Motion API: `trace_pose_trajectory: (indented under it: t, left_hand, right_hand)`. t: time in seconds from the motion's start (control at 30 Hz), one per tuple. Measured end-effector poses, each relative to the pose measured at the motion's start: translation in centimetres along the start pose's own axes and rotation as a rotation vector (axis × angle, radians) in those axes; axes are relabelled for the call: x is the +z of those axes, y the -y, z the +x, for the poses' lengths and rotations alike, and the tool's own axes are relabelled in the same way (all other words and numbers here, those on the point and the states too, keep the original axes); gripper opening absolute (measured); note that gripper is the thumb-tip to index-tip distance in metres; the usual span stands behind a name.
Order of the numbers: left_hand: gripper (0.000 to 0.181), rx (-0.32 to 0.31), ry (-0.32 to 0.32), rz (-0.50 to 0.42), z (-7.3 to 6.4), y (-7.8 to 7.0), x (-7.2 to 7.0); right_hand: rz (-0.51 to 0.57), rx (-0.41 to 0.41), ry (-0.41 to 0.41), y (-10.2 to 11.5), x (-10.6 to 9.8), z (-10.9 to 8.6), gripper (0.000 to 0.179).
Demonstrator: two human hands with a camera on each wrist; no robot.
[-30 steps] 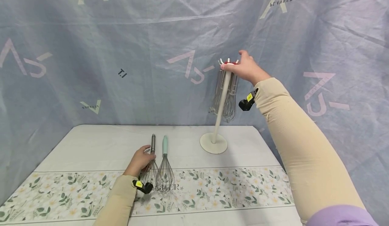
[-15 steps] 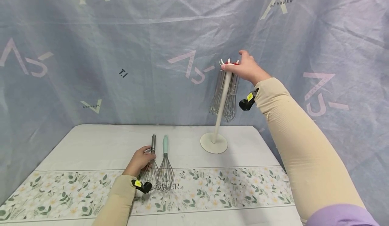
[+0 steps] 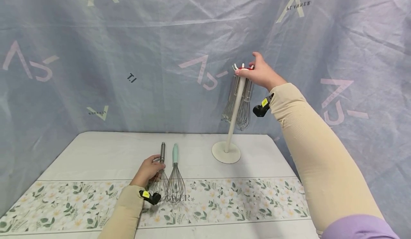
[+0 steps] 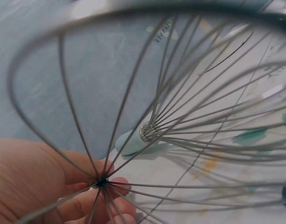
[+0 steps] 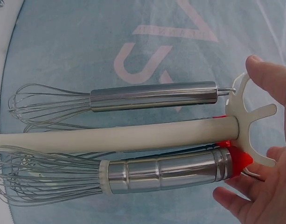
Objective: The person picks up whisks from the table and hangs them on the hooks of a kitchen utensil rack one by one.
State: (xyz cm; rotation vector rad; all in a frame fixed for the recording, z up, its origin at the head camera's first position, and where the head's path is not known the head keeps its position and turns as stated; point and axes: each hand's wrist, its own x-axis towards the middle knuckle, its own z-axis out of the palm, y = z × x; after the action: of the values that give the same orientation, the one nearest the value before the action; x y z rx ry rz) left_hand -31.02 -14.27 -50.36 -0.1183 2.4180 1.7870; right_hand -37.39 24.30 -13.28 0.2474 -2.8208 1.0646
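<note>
On the table, my left hand (image 3: 148, 169) pinches a steel-handled whisk (image 3: 162, 149) where the handle meets the wires; its handle points away from me. Just right of it lies a second whisk (image 3: 175, 154) with a mint-green handle. A cream stand (image 3: 235, 110) with a round base and a hooked top rises at the back right. My right hand (image 3: 262, 73) holds the hooked top between thumb and fingers. Steel whisks hang there: one has a plain handle (image 5: 152, 96), another a ribbed handle (image 5: 166, 171) with a red end; more wires show partly hidden behind the pole.
A white table (image 3: 106, 153) with a flowered band (image 3: 244, 199) runs across the front. Behind it hangs a grey-blue printed cloth (image 3: 154, 71), close to the stand and hanging whisks.
Both hands stay where they were on the whisk and the stand. The head view has shifted very slightly; nothing else has visibly moved.
</note>
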Motion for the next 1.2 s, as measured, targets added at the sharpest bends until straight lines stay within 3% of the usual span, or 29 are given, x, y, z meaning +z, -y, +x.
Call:
trace_pose_trajectory:
  t: [0.37,0.63,0.87,1.2]
  left_hand:
    - [0.064,0.0,-0.012,-0.014,0.2,0.3,0.1]
    - [0.062,0.03,-0.049,-0.082,0.1,0.0,-1.0]
    - [0.063,0.082,-0.061,-0.036,0.0,-1.2,-2.4]
    - [0.063,0.164,-0.083,-0.008,-0.4,-4.0,-3.1]
  right_hand:
    - [-0.015,-0.014,0.011,-0.2,0.0,0.1,0.112]
    - [-0.066,-0.027,0.034,0.1,-0.3,0.2,0.112]
    - [-0.106,-0.034,0.071,0.2,-0.7,0.4,0.111]
    - [-0.032,-0.06,0.177,0.0,-1.6,0.4,0.082]
